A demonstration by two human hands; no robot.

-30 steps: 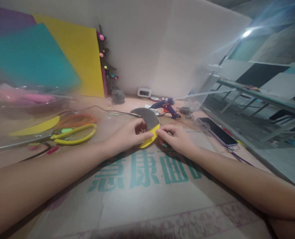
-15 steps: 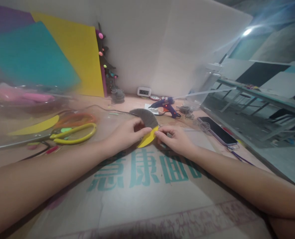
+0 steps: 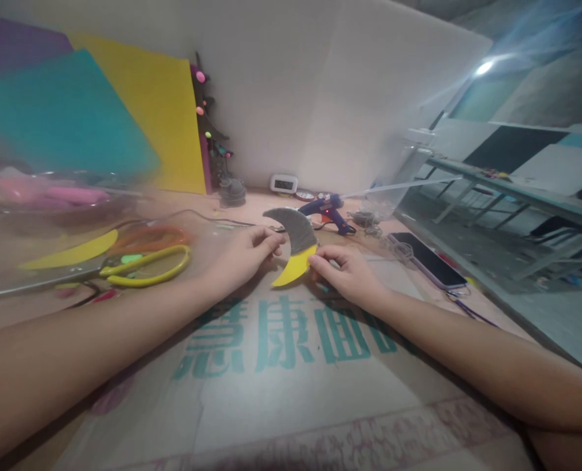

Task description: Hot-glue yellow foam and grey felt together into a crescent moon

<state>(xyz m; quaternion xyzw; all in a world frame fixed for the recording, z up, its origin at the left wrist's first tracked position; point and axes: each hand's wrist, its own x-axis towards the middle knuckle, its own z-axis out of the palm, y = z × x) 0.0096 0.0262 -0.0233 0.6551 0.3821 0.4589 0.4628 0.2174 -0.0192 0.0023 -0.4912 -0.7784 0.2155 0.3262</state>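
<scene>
A crescent shape (image 3: 298, 234) stands raised above the table, its upper part dark grey with a fine ribbed surface and its lower end plain yellow. My right hand (image 3: 342, 268) pinches its outer edge on the yellow part, between thumb and fingers. Just left of the crescent's inner curve is my left hand (image 3: 254, 252), thumb and fingertips pressed together. Whatever those fingertips hold, if anything, is too small to make out. Both forearms rest over a whitish printed sheet (image 3: 271, 399) with green characters.
Yellow-handled scissors (image 3: 148, 267) and a yellow curved piece (image 3: 70, 250) lie at left. Behind the crescent are a blue glue gun (image 3: 333, 212) and a small white clock (image 3: 284, 184). A phone (image 3: 431, 260) lies at right by the table edge. Coloured sheets (image 3: 158, 118) stand at back left.
My left hand has come off the crescent and moved a little left, so the grey part now shows fully. The right hand keeps its pinch on the yellow part.
</scene>
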